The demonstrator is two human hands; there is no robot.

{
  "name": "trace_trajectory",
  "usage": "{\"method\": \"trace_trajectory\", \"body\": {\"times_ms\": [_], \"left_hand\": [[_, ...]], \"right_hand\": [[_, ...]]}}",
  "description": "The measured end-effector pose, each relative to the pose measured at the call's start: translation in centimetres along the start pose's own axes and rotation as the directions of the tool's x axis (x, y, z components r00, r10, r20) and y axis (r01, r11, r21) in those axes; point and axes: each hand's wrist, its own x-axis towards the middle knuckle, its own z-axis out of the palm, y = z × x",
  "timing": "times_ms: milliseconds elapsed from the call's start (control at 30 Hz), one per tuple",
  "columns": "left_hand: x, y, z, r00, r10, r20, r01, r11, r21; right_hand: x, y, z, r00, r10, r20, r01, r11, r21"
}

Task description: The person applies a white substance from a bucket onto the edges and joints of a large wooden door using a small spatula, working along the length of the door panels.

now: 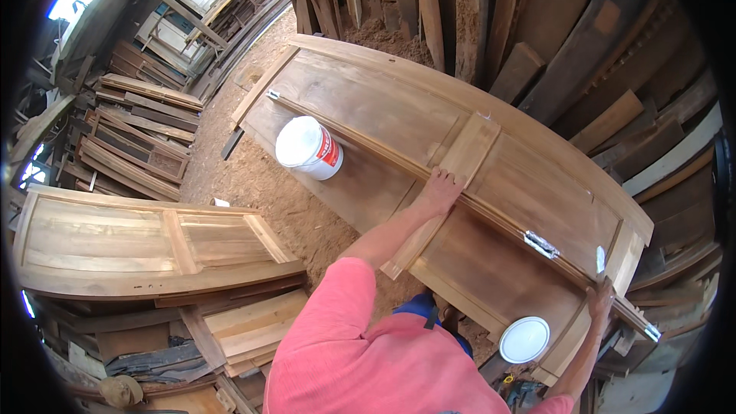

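A large panelled wooden door [360, 100] lies flat before me, with a long narrow wooden strip [368, 138] running lengthwise across it. Over the strip, beside the door's cross rail [475, 146], my left hand [441, 190] is closed with its fingers curled round the edge. Near the strip's right end is my right hand [602, 297], its fingers closed. From it sticks up a small flat stick [600, 259] coated in white; its lower part is hidden. A shiny whitish patch [542, 244] shows on the strip between my hands.
A white bucket [303, 142] with a red label stands on the door's left part. Its round white lid [524, 340] lies near my right forearm. Another panelled door [107, 238] rests at left. Planks [460, 15] lean along the far side; sawdust [230, 161] covers the ground.
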Motion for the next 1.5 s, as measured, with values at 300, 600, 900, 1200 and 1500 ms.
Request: {"method": "trace_trajectory", "body": {"times_ms": [300,600,900,1200,1500], "left_hand": [[4.1,-4.7,1.5,0.923,0.198,0.329,-0.147,0.974,-0.174],[9.3,-6.6,-0.5,0.727,0.390,0.565,-0.227,0.913,-0.338],[12.1,-11.5,-3.3,0.742,0.352,0.571,-0.211,0.931,-0.300],[17.9,-19.7,0.3,0.795,0.241,0.556,-0.180,0.970,-0.162],[14.2,-26.7,5.9,0.880,0.208,0.427,-0.156,0.976,-0.153]], "right_hand": [[0.3,1.9,-0.6,0.976,0.007,0.219,0.025,0.989,-0.143],[1.3,-3.1,-2.6,0.992,0.071,0.100,-0.052,0.981,-0.186],[6.1,-7.1,-4.8,0.999,-0.029,0.046,0.038,0.974,-0.225],[11.5,-10.7,2.0,0.939,-0.254,-0.234,0.126,0.884,-0.451],[15.9,-17.9,3.6,0.999,-0.021,0.048,0.036,0.938,-0.345]]}}
